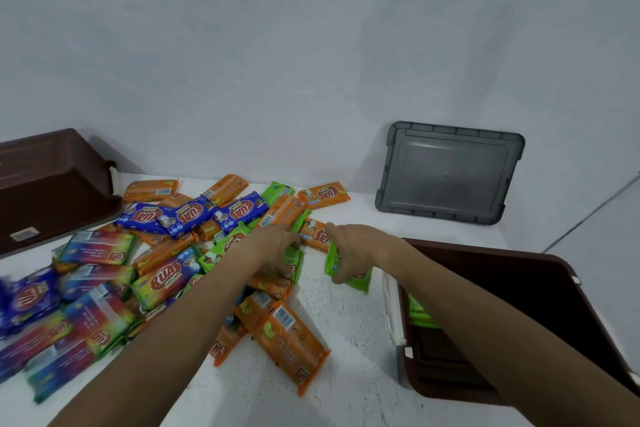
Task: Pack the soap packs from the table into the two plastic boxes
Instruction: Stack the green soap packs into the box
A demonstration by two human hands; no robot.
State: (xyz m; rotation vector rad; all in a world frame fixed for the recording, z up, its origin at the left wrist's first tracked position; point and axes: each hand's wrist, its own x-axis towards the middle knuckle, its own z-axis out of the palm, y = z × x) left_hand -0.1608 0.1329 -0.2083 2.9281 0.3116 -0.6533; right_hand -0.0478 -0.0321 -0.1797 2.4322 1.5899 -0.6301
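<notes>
Forearms outstretched; green packs [349,279] are gripped by left hand [277,246] and right hand [356,246]. Few lie in the box [554,288]; most remain on the table [346,340].

Both bare forearms extend forward and converge. Left hand [277,248] is palm down, fingers bent downward; grip unclear. Right hand [349,250] has fingers curled, gripping a green soap pack [358,282].

One head cam only, wide-angle, facing fwd & down from close above the table [346,374], w/ wall [311,45] filling the top half.
</notes>
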